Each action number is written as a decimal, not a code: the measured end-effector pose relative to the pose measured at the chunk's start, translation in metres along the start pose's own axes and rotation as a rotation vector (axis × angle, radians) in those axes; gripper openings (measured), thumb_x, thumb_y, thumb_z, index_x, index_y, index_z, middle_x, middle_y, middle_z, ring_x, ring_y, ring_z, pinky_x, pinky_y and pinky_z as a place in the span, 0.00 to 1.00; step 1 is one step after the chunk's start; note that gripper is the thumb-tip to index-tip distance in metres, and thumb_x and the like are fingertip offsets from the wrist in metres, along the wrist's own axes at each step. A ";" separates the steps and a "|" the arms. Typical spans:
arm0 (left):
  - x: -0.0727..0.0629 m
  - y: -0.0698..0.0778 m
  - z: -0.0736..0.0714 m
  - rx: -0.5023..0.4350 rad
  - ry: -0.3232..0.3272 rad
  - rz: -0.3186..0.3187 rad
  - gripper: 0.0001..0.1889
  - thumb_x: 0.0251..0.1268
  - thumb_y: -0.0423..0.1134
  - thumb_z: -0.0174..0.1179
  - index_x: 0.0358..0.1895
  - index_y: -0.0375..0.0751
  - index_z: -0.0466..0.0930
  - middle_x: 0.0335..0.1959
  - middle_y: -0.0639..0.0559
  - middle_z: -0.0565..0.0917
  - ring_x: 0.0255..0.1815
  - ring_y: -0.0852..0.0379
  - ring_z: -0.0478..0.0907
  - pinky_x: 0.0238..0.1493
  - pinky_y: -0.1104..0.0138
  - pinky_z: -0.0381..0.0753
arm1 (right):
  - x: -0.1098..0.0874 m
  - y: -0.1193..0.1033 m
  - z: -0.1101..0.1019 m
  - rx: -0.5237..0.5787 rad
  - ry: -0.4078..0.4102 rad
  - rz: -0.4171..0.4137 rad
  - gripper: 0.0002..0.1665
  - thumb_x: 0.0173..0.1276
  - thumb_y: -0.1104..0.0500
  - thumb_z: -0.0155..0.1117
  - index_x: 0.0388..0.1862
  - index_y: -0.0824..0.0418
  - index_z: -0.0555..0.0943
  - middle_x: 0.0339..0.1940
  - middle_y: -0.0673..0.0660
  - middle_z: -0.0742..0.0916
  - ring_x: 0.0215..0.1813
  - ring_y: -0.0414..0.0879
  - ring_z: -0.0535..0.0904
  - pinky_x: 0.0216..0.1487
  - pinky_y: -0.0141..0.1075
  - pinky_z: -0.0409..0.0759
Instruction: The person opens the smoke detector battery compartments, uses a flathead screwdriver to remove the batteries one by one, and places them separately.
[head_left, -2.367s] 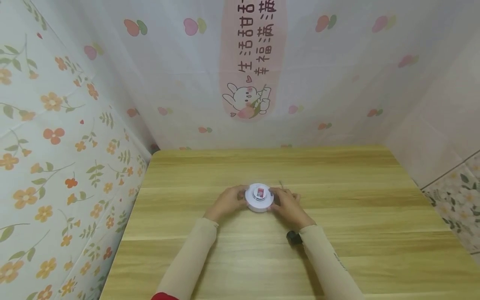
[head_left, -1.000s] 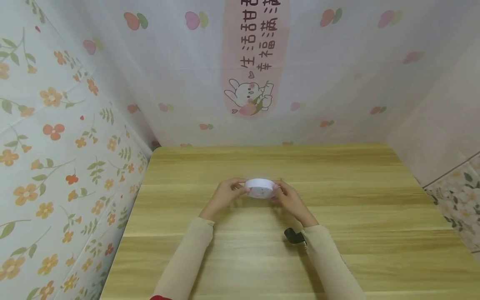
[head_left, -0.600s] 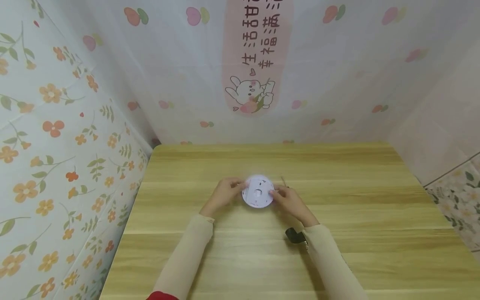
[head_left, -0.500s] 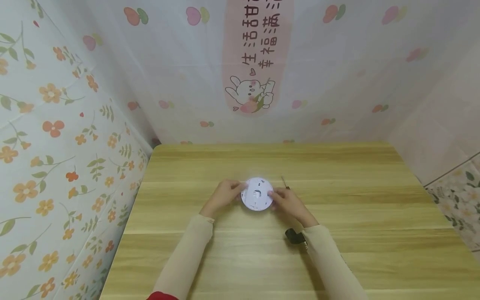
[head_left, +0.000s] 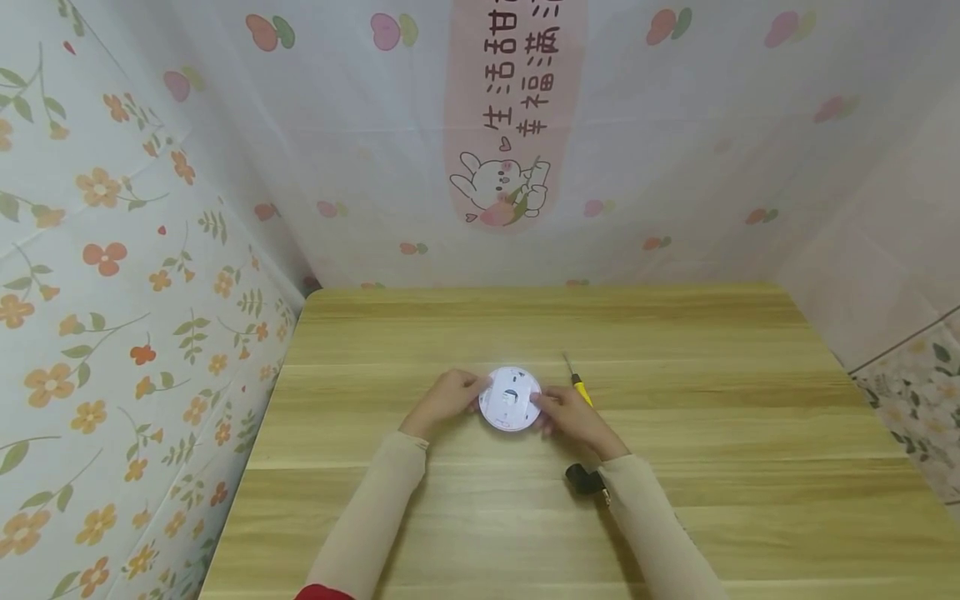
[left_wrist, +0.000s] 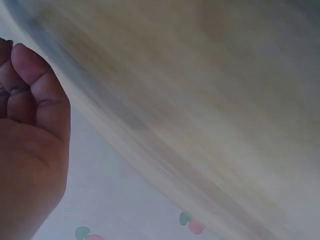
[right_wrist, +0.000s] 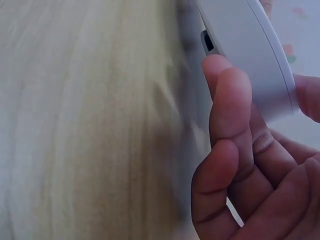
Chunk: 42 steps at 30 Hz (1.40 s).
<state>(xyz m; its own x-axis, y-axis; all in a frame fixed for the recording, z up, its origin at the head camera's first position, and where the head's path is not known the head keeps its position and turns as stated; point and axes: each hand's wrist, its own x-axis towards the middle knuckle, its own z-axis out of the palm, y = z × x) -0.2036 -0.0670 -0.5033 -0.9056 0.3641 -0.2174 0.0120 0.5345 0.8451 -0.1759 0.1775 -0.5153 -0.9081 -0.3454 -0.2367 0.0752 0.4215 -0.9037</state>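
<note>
Here, a white disc [head_left: 510, 419] sits between both hands, its flat face, with a round hole near the middle, turned up toward the head camera. The left hand [head_left: 448, 397] pinches its left edge, thumb on top; the left wrist view shows curled fingers but not the disc. The right hand [head_left: 576, 417] has a narrow grip on the opposite edge, and the right wrist view shows the thumb on one face, fingertips against the other. The disc is held just above the worktop [head_left: 375, 333]. Just beyond the right hand lies a screwdriver [head_left: 581, 387], tip pointing away, its yellow handle partly hidden. A black object [head_left: 582, 479] shows beside the right sleeve [head_left: 652, 517].
</note>
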 end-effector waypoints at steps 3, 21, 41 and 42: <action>0.000 -0.001 0.001 0.029 -0.010 -0.004 0.23 0.74 0.50 0.49 0.23 0.41 0.79 0.15 0.57 0.72 0.19 0.61 0.65 0.25 0.71 0.66 | 0.000 0.002 0.002 0.026 -0.025 -0.002 0.22 0.76 0.55 0.51 0.52 0.75 0.76 0.26 0.64 0.87 0.22 0.43 0.79 0.28 0.34 0.82; 0.000 -0.004 0.004 0.095 -0.006 -0.033 0.20 0.73 0.49 0.50 0.30 0.40 0.84 0.21 0.55 0.77 0.26 0.60 0.69 0.33 0.70 0.70 | -0.001 0.000 0.003 0.015 -0.071 0.039 0.21 0.76 0.54 0.49 0.48 0.74 0.77 0.25 0.60 0.87 0.21 0.42 0.79 0.25 0.33 0.80; -0.009 -0.012 -0.006 -0.157 -0.172 -0.056 0.30 0.67 0.45 0.58 0.68 0.35 0.65 0.44 0.42 0.84 0.35 0.55 0.82 0.43 0.64 0.82 | 0.001 -0.002 -0.001 0.002 -0.065 0.052 0.31 0.76 0.54 0.50 0.68 0.75 0.62 0.30 0.66 0.86 0.22 0.44 0.80 0.26 0.34 0.78; -0.010 -0.012 -0.006 -0.172 -0.187 -0.068 0.32 0.65 0.47 0.60 0.69 0.37 0.64 0.45 0.43 0.84 0.35 0.54 0.82 0.43 0.64 0.81 | 0.001 -0.002 -0.001 0.008 -0.061 0.053 0.31 0.76 0.54 0.50 0.69 0.74 0.61 0.30 0.66 0.86 0.21 0.44 0.80 0.26 0.34 0.78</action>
<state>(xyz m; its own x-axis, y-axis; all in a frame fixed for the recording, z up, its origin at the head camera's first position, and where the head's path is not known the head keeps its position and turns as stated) -0.1968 -0.0817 -0.5089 -0.8078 0.4749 -0.3492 -0.1328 0.4305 0.8928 -0.1769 0.1769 -0.5132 -0.8761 -0.3733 -0.3049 0.1256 0.4339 -0.8922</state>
